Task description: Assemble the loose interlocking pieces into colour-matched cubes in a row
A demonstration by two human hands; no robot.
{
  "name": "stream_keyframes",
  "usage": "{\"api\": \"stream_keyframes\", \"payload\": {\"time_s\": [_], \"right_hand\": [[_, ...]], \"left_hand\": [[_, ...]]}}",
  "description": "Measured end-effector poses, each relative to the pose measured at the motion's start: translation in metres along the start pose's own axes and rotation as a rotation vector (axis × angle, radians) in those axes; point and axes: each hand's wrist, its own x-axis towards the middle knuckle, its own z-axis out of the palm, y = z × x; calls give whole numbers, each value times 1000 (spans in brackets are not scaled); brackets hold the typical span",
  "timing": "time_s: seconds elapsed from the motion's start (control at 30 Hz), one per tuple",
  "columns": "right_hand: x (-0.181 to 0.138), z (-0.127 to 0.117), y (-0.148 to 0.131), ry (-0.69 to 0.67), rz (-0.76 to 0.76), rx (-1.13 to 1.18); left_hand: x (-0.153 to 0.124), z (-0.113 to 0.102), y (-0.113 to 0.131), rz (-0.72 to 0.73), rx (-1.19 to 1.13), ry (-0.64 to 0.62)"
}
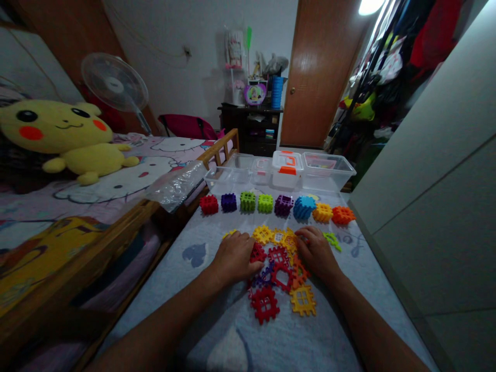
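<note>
A loose pile of flat, notched plastic building tiles lies on the cloth between my hands. My left hand (237, 257) rests palm down at the pile's left side, thumb apart from the fingers, beside a red tile (258, 253). Over on the right side, my right hand (320, 253) lies with bent fingers against the yellow tiles (289, 239); its fingertips are partly hidden. An orange tile (299, 273) is close to that hand. Nearest me are a red window tile (265, 305) and a yellow window tile (303, 300). Purple tiles (264, 276) show among the red ones.
Behind the pile stands a row of stacked tiles by colour, from a red stack (209, 205) to an orange stack (343, 215). Clear plastic bins (327, 173) line the far edge. A green piece (332, 241) lies right of my right hand. A wooden bed rail (127, 227) borders the left.
</note>
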Motion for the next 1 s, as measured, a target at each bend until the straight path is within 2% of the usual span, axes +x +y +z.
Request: {"api": "stream_keyframes", "payload": {"time_s": [0.2, 0.6, 0.7, 0.77, 0.83, 0.93, 1.0], "right_hand": [[0, 0, -2, 7, -12, 1], [0, 1, -3, -37, -22, -33], [-1, 0, -3, -33, -39, -22], [-1, 0, -2, -28, -36, -7], [-2, 0, -2, -25, -27, 4], [-3, 2, 0, -33, -25, 8], [-3, 3, 0, -45, -30, 5]], "left_hand": [[5, -1, 0, -36, 2, -30], [9, 9, 10, -79, 25, 30], [6, 5, 4, -83, 4, 67], [3, -4, -13, -88, -31, 112], [2, -17, -42, -104, -60, 182], [9, -37, -100, -164, -66, 312], [19, -46, -139, -199, -107, 333]]}}
